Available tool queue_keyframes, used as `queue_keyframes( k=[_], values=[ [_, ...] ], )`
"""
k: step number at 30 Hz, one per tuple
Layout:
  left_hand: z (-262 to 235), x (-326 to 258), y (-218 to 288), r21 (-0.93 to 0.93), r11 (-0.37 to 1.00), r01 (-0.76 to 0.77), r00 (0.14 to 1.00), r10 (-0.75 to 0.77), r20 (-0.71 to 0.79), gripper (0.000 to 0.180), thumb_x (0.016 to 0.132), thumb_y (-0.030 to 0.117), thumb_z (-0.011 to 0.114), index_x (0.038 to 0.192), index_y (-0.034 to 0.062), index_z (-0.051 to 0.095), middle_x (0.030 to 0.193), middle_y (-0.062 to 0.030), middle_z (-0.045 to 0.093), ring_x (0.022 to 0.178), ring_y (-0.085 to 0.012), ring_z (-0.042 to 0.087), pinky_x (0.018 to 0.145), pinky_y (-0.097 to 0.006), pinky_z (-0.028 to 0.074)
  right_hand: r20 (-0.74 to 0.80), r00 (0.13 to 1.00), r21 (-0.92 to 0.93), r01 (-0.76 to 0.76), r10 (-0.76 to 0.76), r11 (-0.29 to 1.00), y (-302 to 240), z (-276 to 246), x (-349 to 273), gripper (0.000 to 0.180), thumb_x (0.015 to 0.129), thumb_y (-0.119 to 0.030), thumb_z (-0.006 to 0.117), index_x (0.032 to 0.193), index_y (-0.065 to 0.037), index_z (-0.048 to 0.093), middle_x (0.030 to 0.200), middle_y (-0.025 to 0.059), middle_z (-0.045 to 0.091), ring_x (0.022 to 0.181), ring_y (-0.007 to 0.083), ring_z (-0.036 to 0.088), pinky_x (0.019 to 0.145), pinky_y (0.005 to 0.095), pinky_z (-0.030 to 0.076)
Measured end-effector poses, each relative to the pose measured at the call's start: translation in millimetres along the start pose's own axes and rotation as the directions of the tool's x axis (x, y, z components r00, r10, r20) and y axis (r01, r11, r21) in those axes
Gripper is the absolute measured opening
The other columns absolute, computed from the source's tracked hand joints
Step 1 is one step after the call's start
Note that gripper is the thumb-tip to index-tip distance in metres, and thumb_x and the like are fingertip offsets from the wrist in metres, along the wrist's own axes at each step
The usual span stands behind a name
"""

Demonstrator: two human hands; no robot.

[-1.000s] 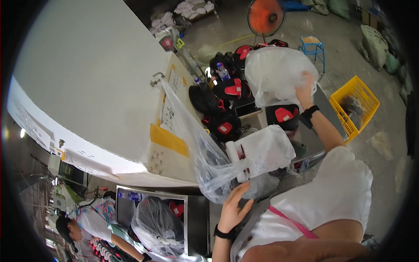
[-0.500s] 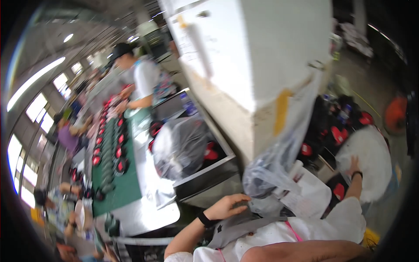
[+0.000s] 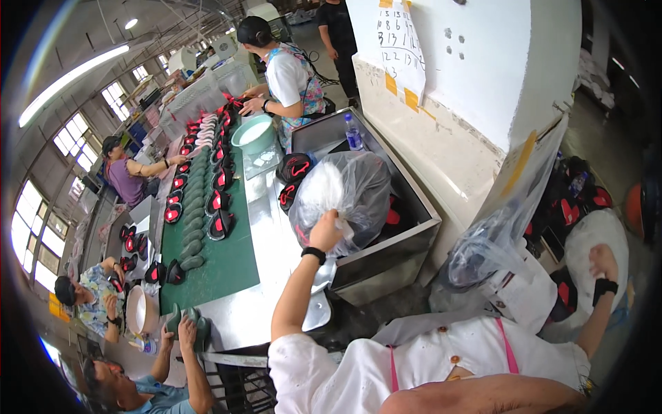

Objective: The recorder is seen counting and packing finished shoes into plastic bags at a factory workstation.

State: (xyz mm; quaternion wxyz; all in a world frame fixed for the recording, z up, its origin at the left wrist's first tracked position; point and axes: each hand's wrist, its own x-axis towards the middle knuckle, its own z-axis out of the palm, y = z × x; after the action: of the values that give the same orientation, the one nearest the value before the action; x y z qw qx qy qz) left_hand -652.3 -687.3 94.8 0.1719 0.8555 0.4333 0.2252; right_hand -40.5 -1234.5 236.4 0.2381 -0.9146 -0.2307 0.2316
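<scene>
In the metal bin [image 3: 414, 238] on my left stands a large, bulging clear plastic bag [image 3: 369, 183]. My left hand [image 3: 325, 232] is closed round its gathered whitish neck. Far to the right, my right hand [image 3: 604, 262] rests against a whitish plastic bag [image 3: 586, 238], its fingers curled in on the film. Dark pieces with red patches, like shoe uppers, surround that bag; two more, black and red [image 3: 295, 168], lie beside the bin's bag. A small bottle [image 3: 354, 133] with a purple label stands in the bin.
A green conveyor belt [image 3: 227, 265] carries rows of black-and-red pieces and grey-green foot-shaped forms. Beside it sits a pale green basin [image 3: 254, 134]. Several people work around the line. A white pillar [image 3: 469, 76] rises ahead, with clear plastic sheeting [image 3: 483, 241] hanging from its corner.
My left hand has moved left and up from the hanging plastic to the bin's bag and closed on its neck. My right hand's spread fingers have curled. The view has shifted left.
</scene>
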Motion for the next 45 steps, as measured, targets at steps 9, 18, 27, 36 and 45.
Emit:
queue_keyframes(
  k=[9,18,27,36,45],
  values=[
    [-24,39,-28,-0.052,0.997,0.05,0.895,-0.068,-0.441,0.025,0.071,0.025,0.066,0.083,0.0059,0.056,0.088,-0.0143,0.055,0.081,-0.0321,0.059,0.065,-0.043,0.046,0.65,0.392,0.075,0.82,-0.651,0.567,-331,178,-144,0.055,0.075,-0.017,0.067,0.122,0.0,0.045,0.106,0.0146,0.06,0.087,0.0188,0.061,0.073,0.0309,0.05],
    [-153,-5,-23,-0.518,0.814,-0.263,0.705,-0.204,-0.679,0.011,0.077,0.004,0.052,0.071,0.0022,0.042,0.064,-0.0005,0.041,0.06,-0.006,0.036,0.05,-0.023,0.032,0.359,0.025,0.342,0.927,-0.933,0.156,-474,427,-105,0.087,0.08,-0.038,0.062,0.139,0.0,0.01,0.134,0.0288,0.027,0.123,0.0349,0.035,0.1,0.0359,0.032],
    [-110,-194,-137,0.134,0.895,0.426,0.823,-0.321,-0.469,0.026,0.069,0.011,0.063,0.087,-0.004,0.053,0.083,-0.0205,0.05,0.08,-0.0362,0.05,0.072,-0.042,0.041,0.62,-0.609,0.664,0.743,-0.494,-0.082,-547,581,-130,0.079,0.082,-0.036,0.06,0.139,-0.002,0.018,0.134,0.0227,0.031,0.123,0.0347,0.034,0.101,0.0384,0.029],
    [-88,-212,-147,0.115,0.717,0.688,0.695,-0.603,-0.392,0.029,0.059,0.015,0.068,0.078,-0.0005,0.052,0.086,-0.0206,0.051,0.081,-0.0384,0.05,0.072,-0.045,0.041,0.669,-0.655,0.545,0.754,-0.352,-0.367,-598,619,-172,0.044,0.073,-0.029,0.064,0.11,-0.006,0.057,0.108,0.0159,0.055,0.093,0.032,0.058,0.075,0.0402,0.046],
    [-133,-189,-98,-0.832,0.54,0.126,0.228,-0.832,-0.505,0.015,0.083,0.012,0.055,0.093,0.001,0.051,0.081,-0.0059,0.056,0.063,-0.0138,0.054,0.048,-0.028,0.042,0.311,-0.591,0.766,0.62,-0.744,-0.172,-628,630,-159,0.015,0.075,-0.02,0.056,0.075,-0.005,0.06,0.075,0.0124,0.058,0.073,0.0297,0.057,0.064,0.0394,0.044]
  ],
)
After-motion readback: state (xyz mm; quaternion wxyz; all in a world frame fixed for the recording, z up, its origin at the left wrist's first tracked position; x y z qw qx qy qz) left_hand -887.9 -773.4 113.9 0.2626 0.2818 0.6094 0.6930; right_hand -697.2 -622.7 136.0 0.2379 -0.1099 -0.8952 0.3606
